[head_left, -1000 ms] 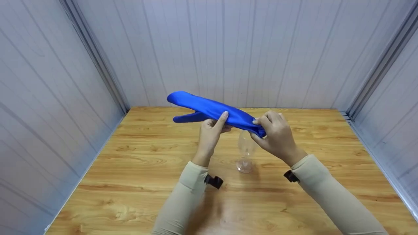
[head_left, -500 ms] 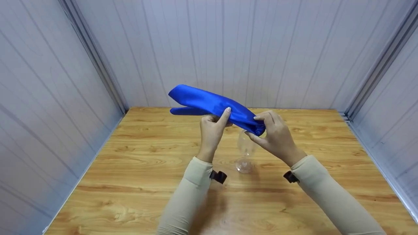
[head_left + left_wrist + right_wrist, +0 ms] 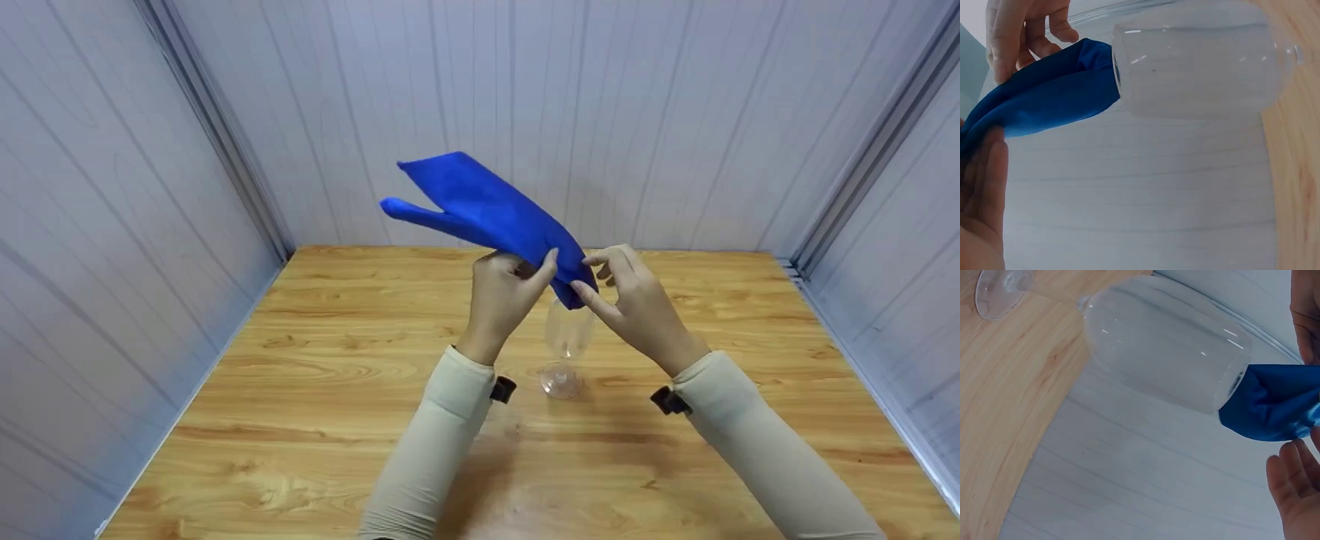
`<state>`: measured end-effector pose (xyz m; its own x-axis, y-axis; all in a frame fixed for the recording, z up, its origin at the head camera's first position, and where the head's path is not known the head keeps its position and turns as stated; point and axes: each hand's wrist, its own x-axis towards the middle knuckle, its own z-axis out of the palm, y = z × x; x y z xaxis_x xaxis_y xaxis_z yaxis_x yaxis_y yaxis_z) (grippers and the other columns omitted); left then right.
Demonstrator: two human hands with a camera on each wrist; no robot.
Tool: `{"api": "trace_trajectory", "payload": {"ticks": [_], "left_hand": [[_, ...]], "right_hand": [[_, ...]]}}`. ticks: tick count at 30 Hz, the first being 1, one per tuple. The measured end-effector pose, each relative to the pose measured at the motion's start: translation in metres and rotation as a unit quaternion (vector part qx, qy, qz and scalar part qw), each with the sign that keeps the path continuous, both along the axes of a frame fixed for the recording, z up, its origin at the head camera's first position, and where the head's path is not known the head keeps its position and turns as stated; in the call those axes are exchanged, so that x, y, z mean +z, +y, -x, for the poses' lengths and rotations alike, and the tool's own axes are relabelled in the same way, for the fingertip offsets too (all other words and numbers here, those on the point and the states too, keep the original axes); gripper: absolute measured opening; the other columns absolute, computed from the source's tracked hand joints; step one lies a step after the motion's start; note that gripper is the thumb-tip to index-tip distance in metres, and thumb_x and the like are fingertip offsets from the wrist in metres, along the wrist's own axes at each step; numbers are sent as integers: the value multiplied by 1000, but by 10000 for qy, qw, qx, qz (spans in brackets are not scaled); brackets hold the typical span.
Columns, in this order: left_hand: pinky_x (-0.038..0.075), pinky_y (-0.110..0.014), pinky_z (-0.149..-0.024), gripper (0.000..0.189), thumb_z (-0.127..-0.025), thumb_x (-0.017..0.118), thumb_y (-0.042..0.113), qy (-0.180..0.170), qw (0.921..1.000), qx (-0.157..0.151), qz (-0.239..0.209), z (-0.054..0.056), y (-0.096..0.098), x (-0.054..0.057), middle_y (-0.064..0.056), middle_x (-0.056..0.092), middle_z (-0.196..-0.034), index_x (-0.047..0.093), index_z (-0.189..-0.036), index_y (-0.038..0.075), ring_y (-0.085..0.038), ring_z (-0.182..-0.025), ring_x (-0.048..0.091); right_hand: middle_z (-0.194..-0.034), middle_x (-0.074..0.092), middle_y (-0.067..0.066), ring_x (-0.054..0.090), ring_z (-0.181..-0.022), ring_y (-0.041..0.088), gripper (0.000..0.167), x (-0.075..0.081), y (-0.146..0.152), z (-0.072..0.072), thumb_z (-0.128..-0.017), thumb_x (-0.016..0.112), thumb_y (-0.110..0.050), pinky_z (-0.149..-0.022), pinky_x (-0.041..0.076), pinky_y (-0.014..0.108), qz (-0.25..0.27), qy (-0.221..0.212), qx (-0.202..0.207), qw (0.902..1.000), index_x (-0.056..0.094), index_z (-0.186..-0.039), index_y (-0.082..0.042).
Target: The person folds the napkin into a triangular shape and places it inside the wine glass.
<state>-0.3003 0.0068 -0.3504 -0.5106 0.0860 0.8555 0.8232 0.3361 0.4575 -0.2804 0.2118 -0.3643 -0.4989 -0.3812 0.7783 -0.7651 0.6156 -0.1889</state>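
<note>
A folded blue satin napkin (image 3: 499,206) slants up and to the left, its two loose ends spread apart at the top. The left hand (image 3: 502,300) grips it around the middle, thumb in front. At the lower part, the right hand (image 3: 641,307) pinches its edge between thumb and forefinger, other fingers loosely bent. A clear stemmed wine glass (image 3: 568,334) stands upright below. In both wrist views the napkin's narrow lower end lies right at the mouth of the glass (image 3: 1196,62), and the right-hand fingers (image 3: 1292,467) touch the cloth's side.
The wood-grain table (image 3: 315,390) carries the glass near its middle. A pale panelled wall (image 3: 480,90) rises behind the table's far edge, with side walls left and right. Dark cameras sit on both wrists.
The napkin has tilted steeper, its loose ends rising and its lower end swinging left over the glass. The left hand has moved right, closer to the right hand, which has barely shifted.
</note>
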Motion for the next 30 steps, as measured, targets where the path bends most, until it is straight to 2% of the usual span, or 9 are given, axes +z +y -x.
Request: {"api": "trace_trajectory", "payload": {"ticks": [2, 6, 10, 14, 18, 21, 23, 26, 30], "left_hand": [[41, -22, -49, 29, -92, 73, 17, 126, 9995, 39, 303, -1, 1, 2, 3, 54, -56, 62, -67, 8, -7, -50, 49], [43, -21, -52, 24, -93, 72, 19, 118, 9972, 102, 732, -3, 3, 6, 2, 59, -61, 65, -73, 7, -7, -54, 53], [46, -20, -54, 23, -93, 72, 19, -45, 9955, 73, 946, -4, 5, 7, 2, 60, -64, 65, -75, 7, -8, -56, 55], [52, -17, -63, 19, -95, 71, 21, -332, 9930, -86, 1127, -4, 7, 5, -3, 69, -76, 72, -87, 4, -10, -68, 65], [54, -17, -69, 27, -100, 64, 30, -727, 9891, -434, 1207, -4, 8, 1, -5, 72, -90, 73, -101, 4, -10, -81, 70], [55, -19, -71, 31, -103, 59, 32, -1020, 9837, -827, 1232, -5, 8, -2, -6, 72, -96, 72, -106, 4, -10, -88, 70], [55, -20, -72, 28, -103, 58, 28, -1175, 9788, -1107, 1265, -5, 7, -5, -6, 72, -98, 71, -106, 4, -10, -90, 69], [56, -20, -72, 17, -99, 62, 17, -1271, 9724, -1455, 1309, -5, 7, -8, -6, 71, -95, 69, -104, 3, -10, -87, 68], [56, -20, -71, 14, -91, 68, 8, -1199, 9714, -1566, 1318, -5, 8, -12, -6, 69, -91, 69, -103, 2, -10, -83, 67]], "right_hand": [[-107, 59, 16, 61, -91, 22, 36, 1, 0, -1, -94, 73, -16, -75, 55, 33, 67, -74, 90, 9999, 56, -120, 2], [-108, 60, 16, 64, -91, 21, 50, 4, -1, -3, -91, 76, -19, -75, 57, 31, 231, -288, 178, 9992, 52, -131, 1], [-107, 61, 15, 67, -86, 21, 59, 4, 0, -3, -90, 77, -23, -74, 58, 30, 271, -466, 117, 9985, 51, -138, -2], [-103, 63, 12, 68, -83, 19, 55, 4, 1, -4, -92, 75, -23, -72, 58, 31, 286, -780, 16, 9965, 53, -138, -2], [-100, 65, 11, 69, -82, 17, 48, 4, 2, -4, -94, 72, -20, -70, 59, 32, 367, -1107, 21, 9932, 56, -135, -1], [-100, 67, 11, 69, -82, 17, 41, 2, 3, -3, -95, 69, -15, -69, 59, 31, 429, -1207, 32, 9918, 58, -131, 0], [-99, 68, 10, 69, -82, 16, 36, 0, 4, -2, -95, 68, -13, -68, 58, 31, 497, -1249, 6, 9909, 59, -128, 1], [-97, 69, 10, 69, -80, 17, 33, -2, 5, -1, -95, 67, -11, -67, 58, 31, 603, -1356, -40, 9889, 60, -125, 1], [-92, 69, 7, 69, -74, 16, 33, -3, 5, -2, -99, 65, -21, -62, 58, 34, 705, -1591, -91, 9847, 60, -126, -3]]}}
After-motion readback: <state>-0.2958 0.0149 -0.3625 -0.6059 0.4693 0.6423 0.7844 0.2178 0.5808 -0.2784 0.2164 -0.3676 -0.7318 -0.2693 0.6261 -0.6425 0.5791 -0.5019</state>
